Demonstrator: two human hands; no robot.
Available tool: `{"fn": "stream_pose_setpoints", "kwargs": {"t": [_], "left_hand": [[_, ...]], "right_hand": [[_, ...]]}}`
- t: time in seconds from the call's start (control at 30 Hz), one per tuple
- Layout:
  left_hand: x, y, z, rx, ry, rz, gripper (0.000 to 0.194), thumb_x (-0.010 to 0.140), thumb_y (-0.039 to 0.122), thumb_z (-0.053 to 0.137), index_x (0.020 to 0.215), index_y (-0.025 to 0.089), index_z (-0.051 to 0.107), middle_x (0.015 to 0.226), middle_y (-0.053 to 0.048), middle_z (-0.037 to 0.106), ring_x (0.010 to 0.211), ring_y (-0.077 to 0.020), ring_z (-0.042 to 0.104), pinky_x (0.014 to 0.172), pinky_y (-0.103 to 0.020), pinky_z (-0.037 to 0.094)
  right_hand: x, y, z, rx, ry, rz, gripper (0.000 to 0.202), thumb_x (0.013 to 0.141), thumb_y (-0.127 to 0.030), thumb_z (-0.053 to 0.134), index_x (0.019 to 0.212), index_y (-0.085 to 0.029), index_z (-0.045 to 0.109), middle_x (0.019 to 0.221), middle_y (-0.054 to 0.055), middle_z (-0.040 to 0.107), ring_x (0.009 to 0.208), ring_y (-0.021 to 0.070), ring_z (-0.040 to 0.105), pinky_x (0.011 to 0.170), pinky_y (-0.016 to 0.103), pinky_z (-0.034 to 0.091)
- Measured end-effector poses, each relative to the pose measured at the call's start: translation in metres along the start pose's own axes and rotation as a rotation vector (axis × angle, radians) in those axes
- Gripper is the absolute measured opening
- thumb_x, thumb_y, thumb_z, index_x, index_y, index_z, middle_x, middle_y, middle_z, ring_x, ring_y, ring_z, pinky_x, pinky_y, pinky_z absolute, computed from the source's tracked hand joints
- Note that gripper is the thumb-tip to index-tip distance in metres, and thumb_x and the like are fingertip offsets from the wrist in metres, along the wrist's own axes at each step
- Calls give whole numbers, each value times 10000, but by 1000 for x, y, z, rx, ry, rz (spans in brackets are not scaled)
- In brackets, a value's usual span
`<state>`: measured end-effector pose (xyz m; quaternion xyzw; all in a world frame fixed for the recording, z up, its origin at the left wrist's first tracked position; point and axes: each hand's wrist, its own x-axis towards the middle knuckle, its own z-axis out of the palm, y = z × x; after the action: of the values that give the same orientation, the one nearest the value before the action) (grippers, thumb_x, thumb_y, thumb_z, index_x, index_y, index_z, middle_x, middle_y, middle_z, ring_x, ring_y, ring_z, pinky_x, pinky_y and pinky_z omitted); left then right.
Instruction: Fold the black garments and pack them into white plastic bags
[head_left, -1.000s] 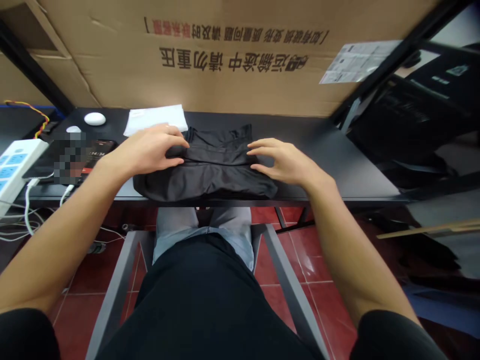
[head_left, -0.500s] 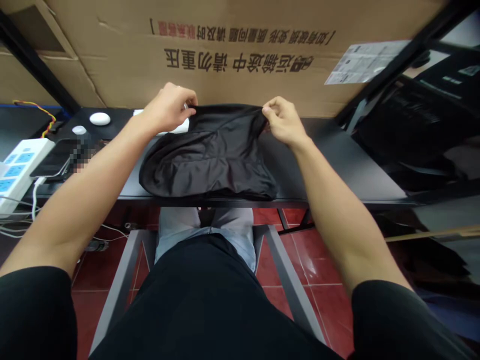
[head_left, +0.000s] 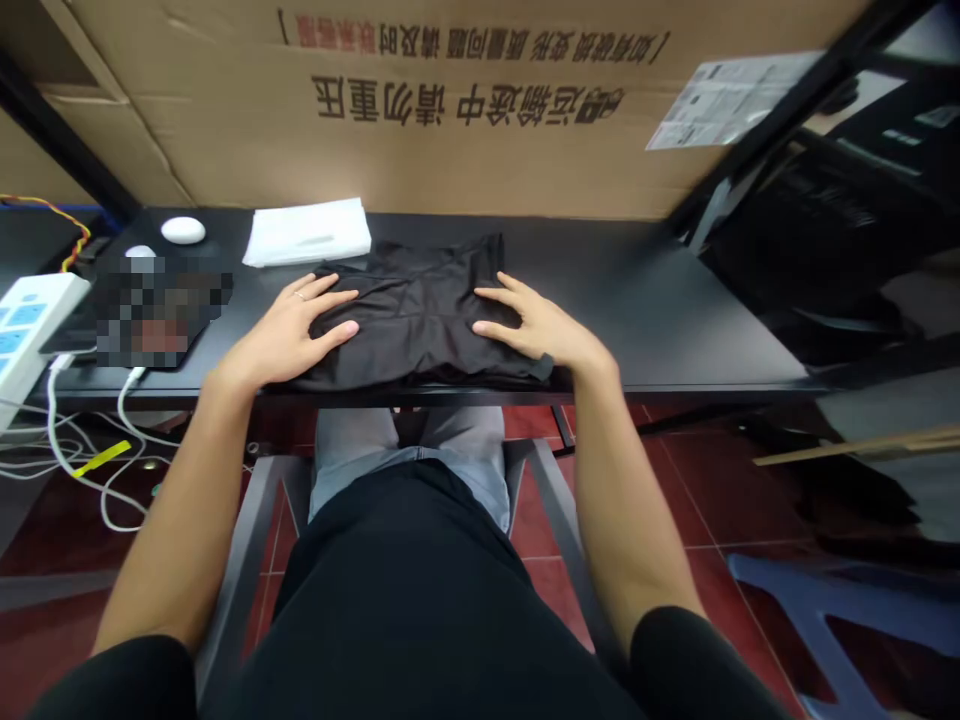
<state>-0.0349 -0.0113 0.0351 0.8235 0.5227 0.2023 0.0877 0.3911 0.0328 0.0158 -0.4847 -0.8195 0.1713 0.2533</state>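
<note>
A black, shiny piece of fabric (head_left: 420,320) lies wrinkled and folded on the black tabletop, along its front edge. On its left side rests my left hand (head_left: 300,325), fingers spread over the cloth, a thin ring on one finger. My right hand (head_left: 536,320) lies on the right side of the cloth, with its fingers also apart. Neither hand grips the fabric; both press flat against it. Behind the cloth's left part is a white flat packet (head_left: 307,232).
A large cardboard box (head_left: 495,170) stands along the back of the table (head_left: 660,320). At the left are a white power strip (head_left: 34,325), a white mouse-like object (head_left: 183,231), a blurred dark device and white cables. A blue plastic stool (head_left: 825,600) stands at lower right.
Both hands have let go of the fabric's far edge and moved nearer, now spread on top of it. The cloth lies flatter, and the white packet is uncovered.
</note>
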Motion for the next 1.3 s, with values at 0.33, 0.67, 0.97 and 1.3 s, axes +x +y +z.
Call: {"fn": "stream_pose_setpoints", "kwargs": {"t": [0.33, 0.67, 0.97, 1.3], "left_hand": [[1, -21, 21, -48, 45, -9, 696, 1111, 705, 586, 1680, 317, 686, 1859, -71, 510, 1761, -387, 397, 1458, -633, 305], [0, -23, 23, -56, 53, -8, 679, 1120, 705, 590, 1679, 333, 685, 1855, -58, 515, 1761, -384, 400, 1459, -649, 301], [0, -25, 25, -50, 64, -10, 680, 1116, 708, 588, 1674, 332, 690, 1850, -59, 522, 1754, -382, 414, 1453, -653, 314], [0, -25, 27, -40, 76, 5, 709, 1120, 733, 563, 1672, 308, 692, 1850, -76, 520, 1753, -377, 418, 1455, -631, 319]], "right_hand": [[-5, -1, 7, -38, 57, 46, 677, 1032, -688, 778, 1588, -302, 765, 1822, 99, 560, 1688, 422, 534, 1420, 650, 400], [-6, -2, 8, -30, 91, 27, 617, 1041, -664, 761, 1539, -302, 797, 1785, 90, 605, 1660, 422, 570, 1411, 654, 414], [-5, 0, 9, -28, 98, 24, 603, 1041, -672, 752, 1524, -314, 805, 1771, 84, 621, 1658, 412, 575, 1405, 659, 425], [-6, -2, 8, -26, 102, 28, 588, 1035, -662, 757, 1500, -307, 817, 1765, 92, 628, 1643, 419, 591, 1400, 658, 433]]}}
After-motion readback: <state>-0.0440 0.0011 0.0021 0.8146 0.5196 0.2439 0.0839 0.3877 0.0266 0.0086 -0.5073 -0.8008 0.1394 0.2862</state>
